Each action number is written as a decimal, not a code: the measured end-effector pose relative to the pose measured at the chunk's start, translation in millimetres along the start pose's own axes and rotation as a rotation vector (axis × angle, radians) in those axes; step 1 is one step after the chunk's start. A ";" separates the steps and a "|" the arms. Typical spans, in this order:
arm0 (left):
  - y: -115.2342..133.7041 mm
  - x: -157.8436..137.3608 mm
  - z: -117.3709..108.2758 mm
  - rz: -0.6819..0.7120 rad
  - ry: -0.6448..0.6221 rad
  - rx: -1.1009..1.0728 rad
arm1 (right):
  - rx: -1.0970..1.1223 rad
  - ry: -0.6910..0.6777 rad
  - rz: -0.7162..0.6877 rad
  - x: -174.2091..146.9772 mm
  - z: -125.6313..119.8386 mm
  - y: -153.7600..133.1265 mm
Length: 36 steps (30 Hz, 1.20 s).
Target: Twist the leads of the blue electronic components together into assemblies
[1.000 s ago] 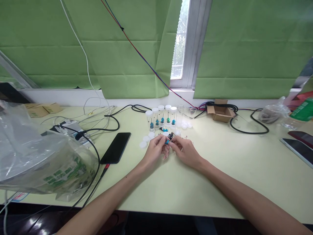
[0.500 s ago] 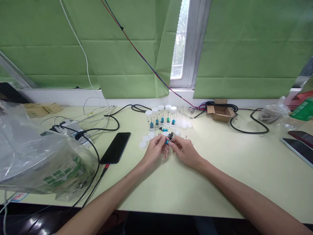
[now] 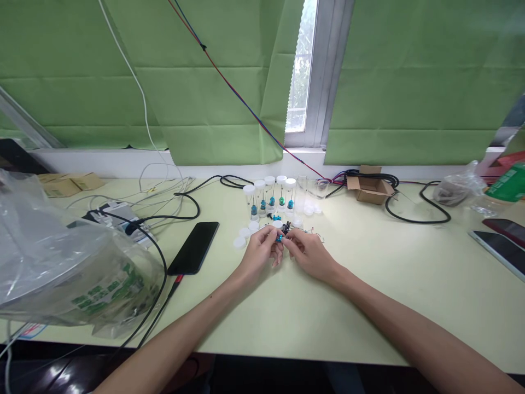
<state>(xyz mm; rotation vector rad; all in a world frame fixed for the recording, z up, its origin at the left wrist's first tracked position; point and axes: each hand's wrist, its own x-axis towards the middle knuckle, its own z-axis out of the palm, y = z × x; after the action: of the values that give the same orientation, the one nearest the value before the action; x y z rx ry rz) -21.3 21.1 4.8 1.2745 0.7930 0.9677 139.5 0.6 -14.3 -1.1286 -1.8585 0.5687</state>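
Near the middle of the table, my left hand (image 3: 261, 247) and my right hand (image 3: 307, 249) meet at a small shiny blue part (image 3: 279, 238). Both pinch it between thumb and fingertips; its exact kind is too small to make out. Just beyond the fingers lie several small black pieces (image 3: 286, 227) and another blue part (image 3: 276, 218). Behind these stands a row of clear capped tubes (image 3: 272, 194), each with a blue or green piece inside. Loose white caps (image 3: 239, 242) lie left of my left hand.
A black phone (image 3: 194, 248) with a cable lies left of my hands. A large clear plastic bag (image 3: 77, 268) fills the left side. Uncapped clear tubes (image 3: 322, 189) and an open cardboard box (image 3: 371, 191) stand at the back. Another phone (image 3: 498, 251) rests at the right edge.
Almost nothing differs. My hands stay together around the blue part, with only a slight shift of the fingers.
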 end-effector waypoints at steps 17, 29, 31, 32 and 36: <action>-3.3 1.0 -1.5 0.008 0.000 0.018 | -0.016 -0.006 0.017 0.3 -1.3 -3.4; -3.1 1.6 -2.5 0.008 -0.004 0.036 | -0.017 -0.017 0.018 0.2 -1.7 -3.1; -3.0 1.6 -2.4 0.007 -0.003 0.040 | -0.018 -0.020 0.020 0.3 -1.6 -3.1; -3.1 1.5 -2.4 0.006 -0.004 0.040 | -0.020 -0.021 0.020 0.3 -1.4 -3.0; -3.8 1.4 -2.5 0.009 -0.007 0.042 | -0.025 -0.022 0.024 0.7 -1.0 -2.6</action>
<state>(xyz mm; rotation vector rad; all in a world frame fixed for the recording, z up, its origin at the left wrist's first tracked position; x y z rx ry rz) -22.4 23.3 0.7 1.3180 0.8059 0.9576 139.0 -0.1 -11.6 -1.1668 -1.8783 0.5750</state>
